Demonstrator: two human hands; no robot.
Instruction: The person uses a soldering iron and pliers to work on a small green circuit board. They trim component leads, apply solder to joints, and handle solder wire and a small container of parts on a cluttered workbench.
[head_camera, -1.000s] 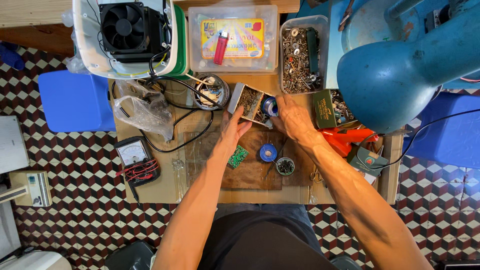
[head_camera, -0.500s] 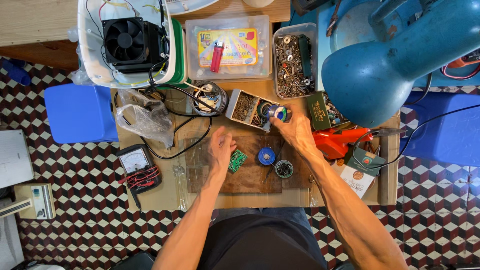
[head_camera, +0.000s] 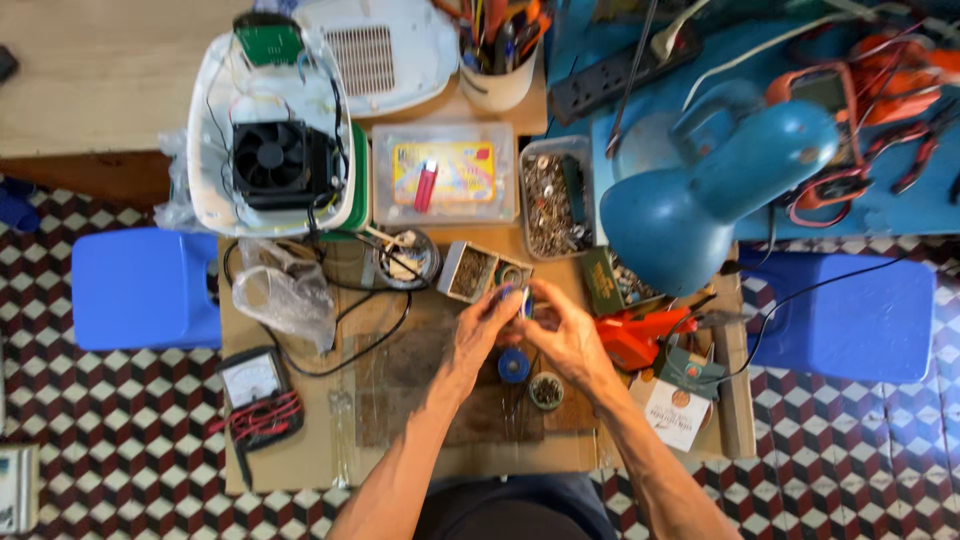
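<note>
While both hands meet over the middle of the cluttered workbench (head_camera: 300, 455), they share one small thing: a little roll of blue tape (head_camera: 521, 300), held up just in front of the small open parts box (head_camera: 470, 272). The left hand (head_camera: 487, 328) closes its fingers on the roll's near side, and the right hand (head_camera: 562, 335) pinches it from the other side with thumb and fingertips curled in; neither hand is spread open. It looks as though the person is picking at the roll to find or peel its loose end, though blur hides the tape's edge. Going on from here would call for a steady grip with one hand and a fine nail-tip pull with the other.

Just below the hands a second blue roll (head_camera: 514, 365) lies flat on the dark wooden board (head_camera: 420, 390), with a small round tin (head_camera: 546, 391) beside it. Towards the right edge rests an orange tool (head_camera: 640, 335), under the blue desk lamp (head_camera: 700, 190). Near the left edge sits an analogue meter (head_camera: 254, 385) with red leads.
</note>
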